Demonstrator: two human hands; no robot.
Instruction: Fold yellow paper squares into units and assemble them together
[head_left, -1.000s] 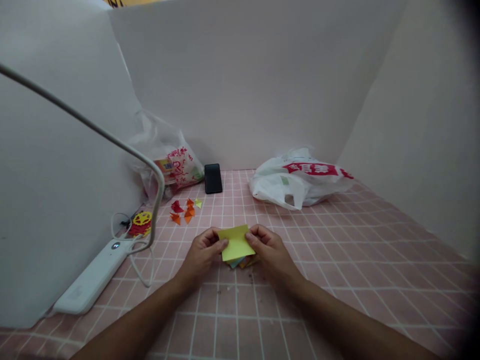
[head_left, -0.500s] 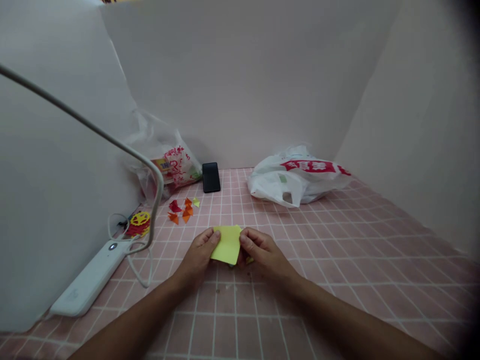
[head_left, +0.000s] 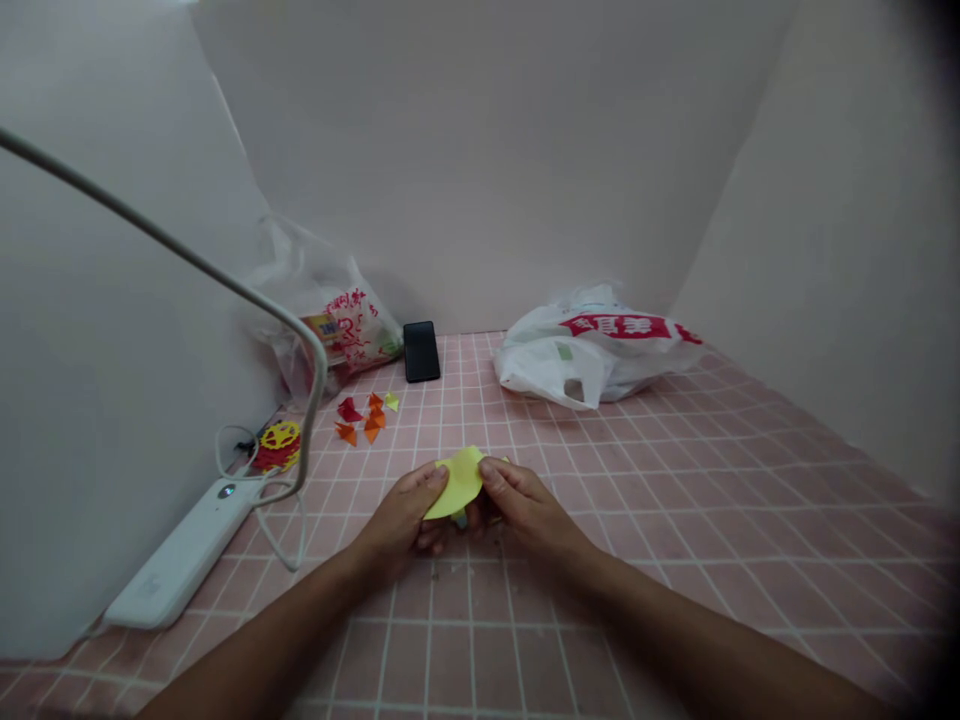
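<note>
A square of yellow paper (head_left: 457, 484) is held between my two hands above the pink tiled surface, and its sheet bows in a curve. My left hand (head_left: 405, 510) pinches its left edge, thumb on top. On the other side my right hand (head_left: 525, 505) grips the right edge between thumb and fingers. Something small and pale shows below the paper between the hands; what it is I cannot make out. Beyond my left hand lie small folded paper pieces: several orange ones (head_left: 374, 425), a red one (head_left: 349, 410) and a yellow one (head_left: 392, 401).
A white power bank (head_left: 176, 560) with a cable lies at the left, near yellow and red plastic pieces (head_left: 277, 445). Toward the back are a black phone (head_left: 421, 352), a printed plastic bag (head_left: 337, 330) and a white plastic bag (head_left: 592, 350). A grey cable (head_left: 172, 240) crosses the left foreground.
The yellow paper, flat before, now bends and tilts, with its near edge curved. My left fingers have shifted and show beneath it. The other things stay in place.
</note>
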